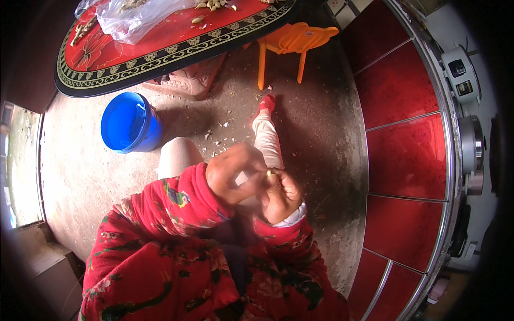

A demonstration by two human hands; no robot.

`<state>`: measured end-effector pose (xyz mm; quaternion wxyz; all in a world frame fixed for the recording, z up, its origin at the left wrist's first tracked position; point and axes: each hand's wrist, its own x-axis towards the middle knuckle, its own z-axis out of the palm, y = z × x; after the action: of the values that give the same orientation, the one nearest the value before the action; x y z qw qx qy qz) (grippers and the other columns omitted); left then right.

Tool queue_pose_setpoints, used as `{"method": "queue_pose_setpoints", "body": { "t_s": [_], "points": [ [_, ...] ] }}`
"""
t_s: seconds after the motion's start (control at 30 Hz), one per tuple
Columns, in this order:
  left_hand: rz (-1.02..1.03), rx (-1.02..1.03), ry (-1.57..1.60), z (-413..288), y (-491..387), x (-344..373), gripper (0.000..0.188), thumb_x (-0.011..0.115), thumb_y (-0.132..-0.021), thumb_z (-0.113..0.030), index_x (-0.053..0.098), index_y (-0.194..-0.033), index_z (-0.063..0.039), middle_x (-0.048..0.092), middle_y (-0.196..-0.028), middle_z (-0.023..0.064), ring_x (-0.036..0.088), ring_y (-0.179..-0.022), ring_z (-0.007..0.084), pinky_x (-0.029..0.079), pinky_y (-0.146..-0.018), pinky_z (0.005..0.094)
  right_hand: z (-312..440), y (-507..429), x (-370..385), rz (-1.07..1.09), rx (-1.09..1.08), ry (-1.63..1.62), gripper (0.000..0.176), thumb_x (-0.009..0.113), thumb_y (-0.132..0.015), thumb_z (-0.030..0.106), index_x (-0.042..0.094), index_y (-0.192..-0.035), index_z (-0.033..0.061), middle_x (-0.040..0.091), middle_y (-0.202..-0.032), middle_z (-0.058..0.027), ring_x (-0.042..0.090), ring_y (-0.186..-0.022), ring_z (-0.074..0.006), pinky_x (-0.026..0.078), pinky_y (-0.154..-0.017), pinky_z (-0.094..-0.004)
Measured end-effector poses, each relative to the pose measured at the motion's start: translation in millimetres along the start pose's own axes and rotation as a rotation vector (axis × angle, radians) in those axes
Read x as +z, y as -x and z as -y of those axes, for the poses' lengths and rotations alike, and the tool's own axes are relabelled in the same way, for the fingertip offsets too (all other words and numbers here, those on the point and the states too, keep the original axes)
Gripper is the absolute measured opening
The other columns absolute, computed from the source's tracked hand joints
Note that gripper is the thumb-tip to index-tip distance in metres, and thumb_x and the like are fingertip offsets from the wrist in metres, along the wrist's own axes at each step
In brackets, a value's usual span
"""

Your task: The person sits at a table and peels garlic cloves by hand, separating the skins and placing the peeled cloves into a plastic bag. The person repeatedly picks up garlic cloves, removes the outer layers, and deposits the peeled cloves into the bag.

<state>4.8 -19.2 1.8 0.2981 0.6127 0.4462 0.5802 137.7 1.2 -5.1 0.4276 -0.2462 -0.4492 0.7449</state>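
Observation:
Both hands meet in front of my lap, below the middle of the view. My right hand (280,198) pinches a small pale garlic clove (269,173) between thumb and fingers. Bent over it, my left hand (237,170) touches the clove or the fingertips beside it; motion blur hides its exact grip. Several peeled garlic cloves (215,5) lie at the top on the red table (168,64), with one more clove (197,20) apart from them. A clear plastic bag (134,24) rests on the tabletop, and ginger root (83,31) lies left of it.
A blue bucket (154,128) stands on the floor at the left, below the table's edge. Garlic skins (217,142) are scattered over the concrete floor. An orange plastic stool (297,39) stands beyond my red shoe (266,103). Red cabinet panels (405,156) run along the right.

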Motion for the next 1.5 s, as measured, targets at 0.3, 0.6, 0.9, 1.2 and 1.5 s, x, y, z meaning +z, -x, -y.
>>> {"method": "queue_pose_setpoints", "body": {
  "t_s": [0.3,0.6,0.9,1.2,1.5],
  "points": [
    [-0.016,0.043,-0.02,6,1,1,0.007,0.053,-0.067,0.002,0.049,-0.074,-0.001,0.051,-0.072,0.0101,0.052,-0.066,0.0208,0.042,-0.059,0.027,-1,-1,3,-0.02,0.015,0.005,0.024,0.042,-0.084,0.015,0.048,-0.089,-0.0084,0.049,-0.063,-0.0025,0.034,-0.046,-0.0031,0.027,-0.042,-0.015],
    [-0.031,-0.01,-0.043,6,3,2,0.007,0.05,-0.066,0.002,0.049,-0.072,-0.001,0.05,-0.07,0.0093,0.052,-0.066,0.0206,0.041,-0.059,0.0269,-2,1,5,-0.068,0.038,0.029,0.024,0.043,-0.083,0.015,0.048,-0.087,-0.0077,0.046,-0.059,0.0,0.034,-0.045,-0.003,0.027,-0.041,-0.0155],
    [-0.039,-0.034,0.005,-2,3,-1,0.013,0.053,-0.069,0.001,0.05,-0.082,0.001,0.048,-0.084,0.0124,0.052,-0.071,0.0204,0.042,-0.063,0.0268,-2,-3,3,-0.095,0.062,-0.02,0.03,0.04,-0.084,0.022,0.049,-0.085,-0.0071,0.046,-0.061,-0.0013,0.032,-0.046,-0.0036,0.025,-0.042,-0.0148],
    [-0.049,0.113,-0.316,5,4,-3,0.015,0.058,-0.066,-0.002,0.051,-0.079,-0.002,0.047,-0.082,0.0121,0.049,-0.074,0.0219,0.04,-0.065,0.0284,-7,-2,6,-0.174,0.021,0.119,0.019,0.043,-0.083,0.016,0.051,-0.086,-0.0009,0.046,-0.056,0.0001,0.033,-0.043,-0.0036,0.026,-0.04,-0.0163],
    [-0.039,0.221,-0.487,10,-3,-6,0.017,0.06,-0.058,-0.002,0.05,-0.072,-0.006,0.051,-0.08,0.0095,0.05,-0.072,0.023,0.039,-0.062,0.0311,-6,-6,4,-0.135,0.021,0.337,0.02,0.043,-0.083,0.012,0.052,-0.092,-0.0036,0.043,-0.057,0.0037,0.033,-0.047,-0.0024,0.027,-0.043,-0.0157]
  ]
}}
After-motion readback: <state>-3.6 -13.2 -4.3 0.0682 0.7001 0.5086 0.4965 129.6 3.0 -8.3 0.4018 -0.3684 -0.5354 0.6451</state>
